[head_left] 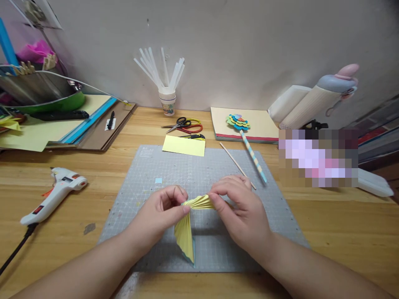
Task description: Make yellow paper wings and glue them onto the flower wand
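Observation:
Above the grey cutting mat (pixel 137 245), both hands hold a pleated yellow paper fan (pixel 184 234) with a bluish edge. My left hand (pixel 163 209) pinches it at the gathered middle between thumb and forefinger. One half fans downward from that point. My right hand (pixel 241 205) pinches the other half by its right end, where the folds are bunched. Beyond the right hand lie a thin wooden stick (pixel 233 160) and a striped blue-and-cream paper stick (pixel 254 160) topped with a layered paper flower (pixel 238 122). A small light-blue paper square (pixel 158 180) is on the mat.
A white glue gun (pixel 59 191) with a black cord lies left. Behind the mat are a yellow paper strip (pixel 183 146), a utility knife (pixel 196 136), scissors (pixel 181 124) and a paper cup (pixel 167 101) of white glue sticks. Paper stacks (pixel 84 124) and a bottle (pixel 318 99) flank them.

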The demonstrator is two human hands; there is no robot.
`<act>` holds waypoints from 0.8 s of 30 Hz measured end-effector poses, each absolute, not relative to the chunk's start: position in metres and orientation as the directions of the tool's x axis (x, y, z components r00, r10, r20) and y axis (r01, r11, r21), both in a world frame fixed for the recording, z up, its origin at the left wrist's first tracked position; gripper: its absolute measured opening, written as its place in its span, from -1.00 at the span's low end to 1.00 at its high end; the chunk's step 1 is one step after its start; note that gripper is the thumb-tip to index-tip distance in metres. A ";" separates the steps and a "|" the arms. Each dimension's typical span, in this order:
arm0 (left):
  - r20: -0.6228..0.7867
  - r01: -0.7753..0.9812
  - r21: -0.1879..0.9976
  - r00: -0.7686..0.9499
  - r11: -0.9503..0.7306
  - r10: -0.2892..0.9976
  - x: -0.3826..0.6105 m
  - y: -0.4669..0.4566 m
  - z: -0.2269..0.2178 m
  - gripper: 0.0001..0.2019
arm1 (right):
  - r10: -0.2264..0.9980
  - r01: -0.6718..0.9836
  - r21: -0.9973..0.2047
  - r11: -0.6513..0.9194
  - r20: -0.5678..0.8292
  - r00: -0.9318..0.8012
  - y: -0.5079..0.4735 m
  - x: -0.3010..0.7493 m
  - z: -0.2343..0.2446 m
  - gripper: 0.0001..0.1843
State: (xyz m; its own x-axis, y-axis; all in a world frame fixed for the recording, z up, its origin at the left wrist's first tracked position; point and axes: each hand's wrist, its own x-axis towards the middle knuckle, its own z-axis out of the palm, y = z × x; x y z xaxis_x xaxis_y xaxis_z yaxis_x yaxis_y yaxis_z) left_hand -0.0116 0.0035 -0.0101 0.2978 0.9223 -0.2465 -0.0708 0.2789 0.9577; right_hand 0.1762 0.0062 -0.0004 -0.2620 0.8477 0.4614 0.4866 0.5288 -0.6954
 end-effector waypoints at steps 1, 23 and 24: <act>-0.259 -0.067 0.954 0.306 0.292 0.916 -0.012 0.004 -0.011 -0.77 | 0.867 0.470 -0.729 0.497 0.438 -0.237 0.006 0.176 -0.001 -0.84; -0.452 -0.507 0.725 0.159 0.466 0.878 -0.021 0.014 -0.002 -0.89 | 0.985 -0.183 -0.969 -0.163 -0.150 -0.083 0.045 0.185 -0.029 -0.73; -0.447 -0.512 0.732 0.137 0.449 0.884 -0.021 0.015 -0.002 -0.90 | 0.982 -0.125 -0.981 -0.146 -0.129 -0.134 0.042 0.183 -0.030 -0.74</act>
State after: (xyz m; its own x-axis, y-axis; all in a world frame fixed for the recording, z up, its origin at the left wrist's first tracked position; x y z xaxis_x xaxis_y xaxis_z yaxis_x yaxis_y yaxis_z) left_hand -0.0209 0.0151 -0.0020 0.1367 0.8840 -0.4471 -0.5116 0.4495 0.7323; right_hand 0.1833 0.0417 -0.0304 -0.1344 0.9824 -0.1294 -0.1248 -0.1464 -0.9813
